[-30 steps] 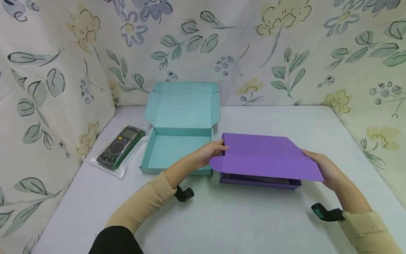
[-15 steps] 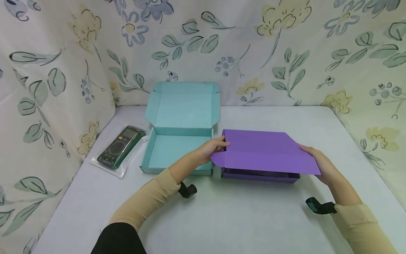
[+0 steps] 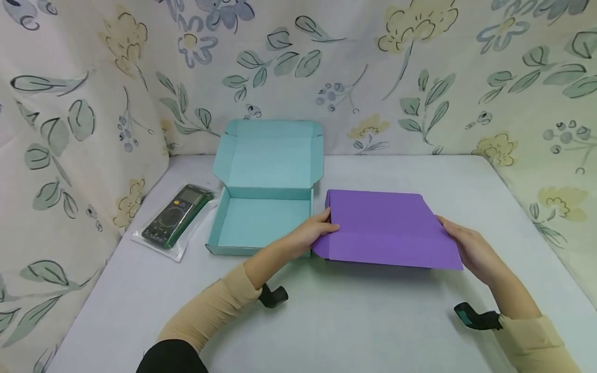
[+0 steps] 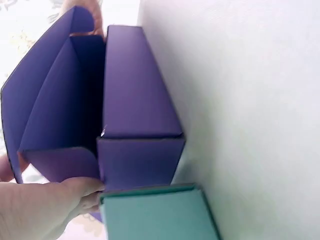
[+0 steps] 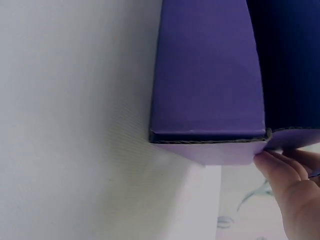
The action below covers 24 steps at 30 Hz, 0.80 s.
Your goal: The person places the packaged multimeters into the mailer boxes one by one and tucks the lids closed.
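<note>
Left of the gripped purple box [image 3: 380,225], a multimeter [image 3: 178,216] bears illegible markings [image 3: 173,214].

Purple lid [image 3: 378,228] lower, box front [image 4: 135,85] now nearly out of head view

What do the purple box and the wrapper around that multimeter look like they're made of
Purple box: most likely corrugated cardboard, smooth and fairly matte; its cut edge looks wavy.
Wrapper: probably thin clear plastic; the multimeter shows through.
</note>
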Available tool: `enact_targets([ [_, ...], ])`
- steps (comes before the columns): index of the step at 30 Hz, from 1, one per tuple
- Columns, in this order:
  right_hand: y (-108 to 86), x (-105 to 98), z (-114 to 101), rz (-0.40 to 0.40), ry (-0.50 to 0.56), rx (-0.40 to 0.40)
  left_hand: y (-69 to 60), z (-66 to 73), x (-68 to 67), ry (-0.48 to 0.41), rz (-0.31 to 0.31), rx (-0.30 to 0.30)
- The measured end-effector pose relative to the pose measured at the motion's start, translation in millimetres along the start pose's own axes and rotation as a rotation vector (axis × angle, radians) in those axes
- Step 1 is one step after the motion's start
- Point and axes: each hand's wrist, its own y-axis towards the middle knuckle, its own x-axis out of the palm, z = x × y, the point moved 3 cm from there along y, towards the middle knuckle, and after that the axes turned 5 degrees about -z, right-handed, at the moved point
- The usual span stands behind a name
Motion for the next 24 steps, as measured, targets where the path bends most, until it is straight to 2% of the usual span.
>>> enact_targets([
  [4,-0.2,2.5,-1.5,0.037,-0.024,0.034,-1.3,-1.5,3.2,0.003,0.025,0.011],
  [11,0.9,-1.1,-2.5,0.076,-0.047,0.069,7.5,-1.4,6.0,0.004,0.054,-0.012],
  [16,1.6,-2.2,-3.1,0.088,-0.043,0.081,12.6,0.3,4.5,0.009,0.043,-0.014],
  [20,-1.6,-1.2,-3.2,0.092,-0.071,0.09,7.2,1.2,3.5,0.127,0.034,0.007],
  [24,-9.8,-2.6,-2.4,0.118,-0.157,0.05,-8.9,3.1,4.0,0.324,0.045,0.044],
])
